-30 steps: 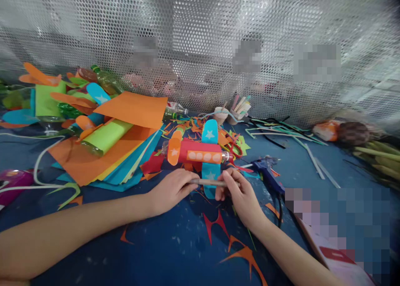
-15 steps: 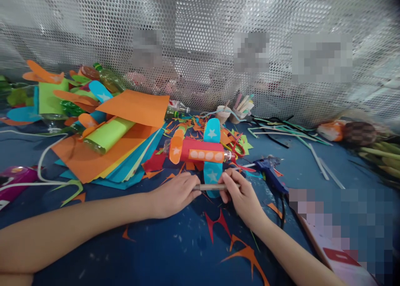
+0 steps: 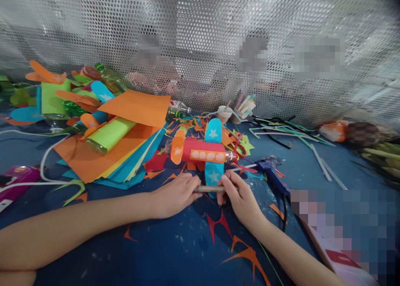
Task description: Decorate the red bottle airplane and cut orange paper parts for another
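Note:
A slim grey-brown pen (image 3: 210, 189) lies level between my two hands. My left hand (image 3: 179, 194) has its fingers closed round the pen's left end, and my right hand (image 3: 235, 192) pinches the right end. Just beyond them rests a toy plane made from a plastic bottle (image 3: 200, 149). Its body is wrapped in red paper with an orange strip of pale windows. Blue wings (image 3: 213, 172) with white stars stick out front and back, and an orange tail piece (image 3: 177, 147) sits at the left. The pen crosses in front of the near wing; whether they touch I cannot tell.
Coloured paper sheets (image 3: 83, 155) and other bottle planes (image 3: 56, 96) are piled at the left. A blue glue gun (image 3: 272, 173) lies to the right, near red scissors (image 3: 240, 149). Paper scraps (image 3: 250, 254) litter the blue table. A perforated metal screen (image 3: 200, 40) stands behind.
The view has shifted slightly. Both hands keep hold of the pen, the right hand's fingers moving a little along it. The plane stays in place.

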Demonstrator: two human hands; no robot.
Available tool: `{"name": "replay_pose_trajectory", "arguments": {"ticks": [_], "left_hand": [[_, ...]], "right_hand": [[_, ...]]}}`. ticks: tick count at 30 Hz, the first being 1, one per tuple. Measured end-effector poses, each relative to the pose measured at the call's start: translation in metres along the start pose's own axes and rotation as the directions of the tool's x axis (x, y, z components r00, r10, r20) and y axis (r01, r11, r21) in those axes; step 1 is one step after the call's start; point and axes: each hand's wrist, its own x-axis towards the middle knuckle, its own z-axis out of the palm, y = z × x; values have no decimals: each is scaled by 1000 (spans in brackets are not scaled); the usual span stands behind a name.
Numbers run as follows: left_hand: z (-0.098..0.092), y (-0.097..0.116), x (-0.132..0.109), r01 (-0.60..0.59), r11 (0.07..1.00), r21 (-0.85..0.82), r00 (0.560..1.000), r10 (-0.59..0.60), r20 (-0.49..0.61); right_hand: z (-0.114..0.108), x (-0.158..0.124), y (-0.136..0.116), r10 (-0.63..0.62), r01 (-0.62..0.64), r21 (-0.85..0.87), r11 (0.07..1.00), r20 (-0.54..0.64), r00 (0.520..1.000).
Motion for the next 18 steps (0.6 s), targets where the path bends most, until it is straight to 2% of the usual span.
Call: {"name": "replay_pose_trajectory", "arguments": {"ticks": [5,7,10,14,16,18], "left_hand": [[1,0,-2,-2,1000,16,1000,2,-7],[-1,3,-4,-6,1000,20,1000,7,-18],[-5,7,-5,-69,992,104,994,78,-81],[-16,9,-2,-159,904,398,935,267,-233],[-26,10,2,-164,823,544,906,344,-248],[-37,13,8,-115,759,640,904,347,-249]], "right_hand": [[1,-2,-2,27,-28,24,999,34,999],[1,-3,-3,48,-49,40,998,5,999],[-1,-3,-4,65,-52,89,995,-142,988],[-8,0,-3,34,62,221,973,-405,914],[-10,3,-1,3,119,232,965,-467,884],[-10,4,0,-28,142,196,970,-492,870]]}}
